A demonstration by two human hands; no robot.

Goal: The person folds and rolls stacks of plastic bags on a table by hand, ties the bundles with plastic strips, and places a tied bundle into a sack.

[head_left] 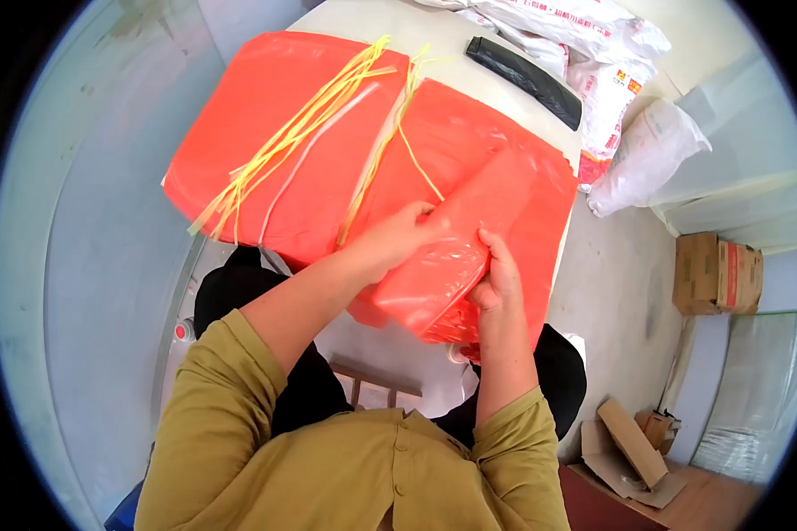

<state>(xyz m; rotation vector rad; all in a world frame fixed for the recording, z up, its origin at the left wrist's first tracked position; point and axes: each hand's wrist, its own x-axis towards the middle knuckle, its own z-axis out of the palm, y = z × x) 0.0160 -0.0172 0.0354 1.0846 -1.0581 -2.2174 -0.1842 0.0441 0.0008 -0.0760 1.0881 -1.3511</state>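
Red plastic sheets or bags lie in two flat stacks on a pale table. Near the front edge of the right stack, my left hand and my right hand grip a folded bundle of red plastic from either side. The thumb of my right hand points up along the bundle, and its fingers are partly hidden behind it. My left hand's fingertips are partly hidden by the plastic. Yellow strips lie across the left stack, and more yellow strips run between the stacks.
A black plastic roll lies at the table's back right. Beyond it are white printed sacks and a whitish bag. Cardboard boxes and opened cardboard are at the right. A wall stands at the left.
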